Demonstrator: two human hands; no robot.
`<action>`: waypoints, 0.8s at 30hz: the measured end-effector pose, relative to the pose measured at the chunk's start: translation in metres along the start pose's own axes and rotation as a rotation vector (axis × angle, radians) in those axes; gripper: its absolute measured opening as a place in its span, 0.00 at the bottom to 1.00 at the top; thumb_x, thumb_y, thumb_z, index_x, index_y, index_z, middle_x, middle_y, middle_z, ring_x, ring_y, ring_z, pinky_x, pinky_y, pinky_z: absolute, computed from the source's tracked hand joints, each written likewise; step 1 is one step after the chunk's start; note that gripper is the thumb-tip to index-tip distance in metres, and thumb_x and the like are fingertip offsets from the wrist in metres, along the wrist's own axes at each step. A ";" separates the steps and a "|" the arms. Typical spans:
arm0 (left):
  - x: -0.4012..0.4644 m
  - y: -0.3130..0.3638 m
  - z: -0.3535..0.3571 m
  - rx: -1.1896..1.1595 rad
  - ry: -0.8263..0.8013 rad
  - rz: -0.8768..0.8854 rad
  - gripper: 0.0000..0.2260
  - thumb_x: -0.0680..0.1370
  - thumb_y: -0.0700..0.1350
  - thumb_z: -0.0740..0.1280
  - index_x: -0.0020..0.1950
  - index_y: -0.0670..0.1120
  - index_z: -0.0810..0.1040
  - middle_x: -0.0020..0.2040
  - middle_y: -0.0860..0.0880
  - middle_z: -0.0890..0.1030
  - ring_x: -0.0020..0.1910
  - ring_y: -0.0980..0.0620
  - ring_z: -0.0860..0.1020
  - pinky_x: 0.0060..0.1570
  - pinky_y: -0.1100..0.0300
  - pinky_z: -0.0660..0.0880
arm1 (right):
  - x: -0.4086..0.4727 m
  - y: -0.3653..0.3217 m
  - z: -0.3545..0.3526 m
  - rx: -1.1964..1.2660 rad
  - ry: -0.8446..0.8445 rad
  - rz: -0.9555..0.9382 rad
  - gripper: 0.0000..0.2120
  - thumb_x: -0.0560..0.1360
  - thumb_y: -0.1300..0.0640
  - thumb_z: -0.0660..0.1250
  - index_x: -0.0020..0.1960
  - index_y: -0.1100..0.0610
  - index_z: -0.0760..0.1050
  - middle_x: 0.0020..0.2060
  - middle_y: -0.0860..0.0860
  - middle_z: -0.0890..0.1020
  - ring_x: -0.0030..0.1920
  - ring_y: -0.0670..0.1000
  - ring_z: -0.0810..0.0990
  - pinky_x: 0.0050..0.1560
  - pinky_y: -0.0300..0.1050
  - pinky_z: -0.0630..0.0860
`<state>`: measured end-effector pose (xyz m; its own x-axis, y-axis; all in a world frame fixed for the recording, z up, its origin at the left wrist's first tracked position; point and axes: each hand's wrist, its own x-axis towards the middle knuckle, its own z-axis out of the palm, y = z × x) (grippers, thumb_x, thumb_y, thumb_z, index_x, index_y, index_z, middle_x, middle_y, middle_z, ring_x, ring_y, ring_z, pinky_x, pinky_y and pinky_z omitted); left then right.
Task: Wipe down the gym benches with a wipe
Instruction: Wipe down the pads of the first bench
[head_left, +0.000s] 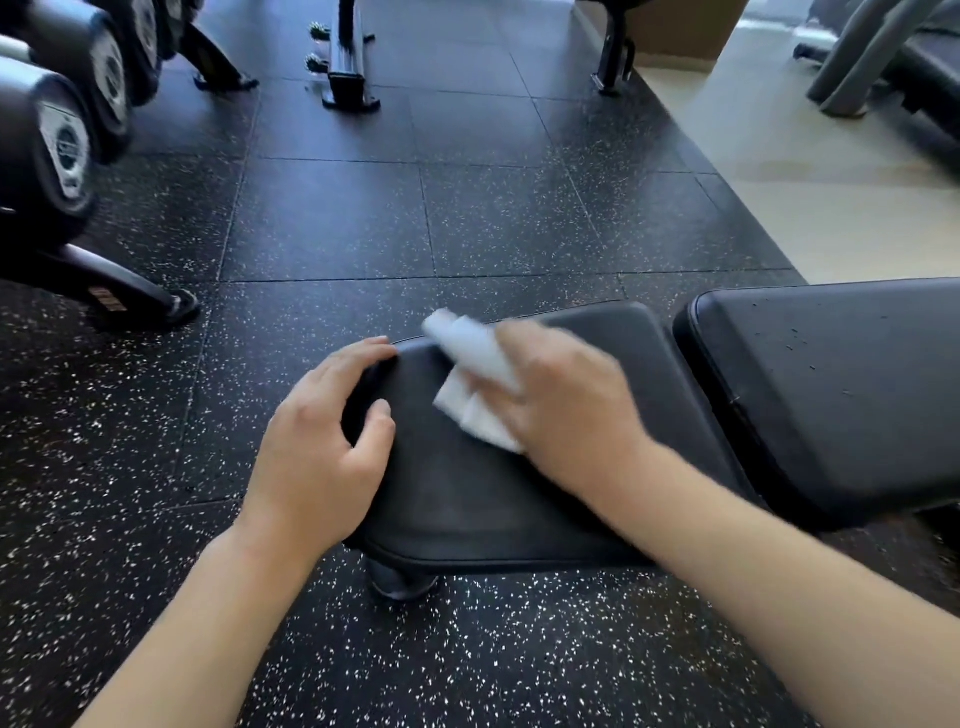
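Speckled rubber floor (467, 218), dumbbell rack (62, 145) alongside — left hand (322, 447) curled round bench seat (467, 493) edge, right hand (566, 405) tight on wipe (478, 358).

No legible text (dumbbell labels (67, 150) blurred).

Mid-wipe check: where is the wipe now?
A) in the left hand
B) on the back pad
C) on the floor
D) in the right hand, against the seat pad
D: the right hand holds the white wipe on the seat pad; the left hand grips its edge.
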<state>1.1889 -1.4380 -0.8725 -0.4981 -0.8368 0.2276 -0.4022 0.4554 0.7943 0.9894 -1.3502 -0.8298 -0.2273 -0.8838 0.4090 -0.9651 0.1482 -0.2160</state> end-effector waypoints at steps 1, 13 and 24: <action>0.000 0.000 0.000 -0.006 0.001 0.000 0.23 0.76 0.44 0.63 0.71 0.51 0.78 0.69 0.57 0.79 0.70 0.58 0.75 0.73 0.61 0.68 | -0.013 -0.017 0.001 -0.016 -0.019 -0.091 0.11 0.72 0.47 0.72 0.46 0.53 0.75 0.38 0.53 0.80 0.39 0.59 0.82 0.35 0.50 0.77; -0.001 -0.004 -0.001 0.003 -0.041 0.008 0.19 0.81 0.40 0.65 0.72 0.48 0.77 0.72 0.55 0.77 0.72 0.56 0.73 0.74 0.66 0.63 | 0.019 0.096 -0.007 -0.053 0.009 0.244 0.13 0.80 0.42 0.64 0.45 0.48 0.64 0.39 0.47 0.74 0.47 0.61 0.80 0.42 0.48 0.62; -0.010 -0.033 -0.028 -0.047 -0.092 -0.064 0.19 0.84 0.49 0.57 0.73 0.58 0.75 0.65 0.62 0.81 0.66 0.59 0.79 0.66 0.54 0.75 | -0.017 -0.044 0.009 0.038 -0.179 -0.273 0.13 0.75 0.48 0.74 0.49 0.55 0.75 0.41 0.50 0.78 0.42 0.58 0.80 0.36 0.49 0.70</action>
<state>1.2282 -1.4534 -0.8851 -0.5418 -0.8311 0.1251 -0.3995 0.3856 0.8317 1.0364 -1.3450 -0.8351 0.0685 -0.9530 0.2951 -0.9809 -0.1183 -0.1544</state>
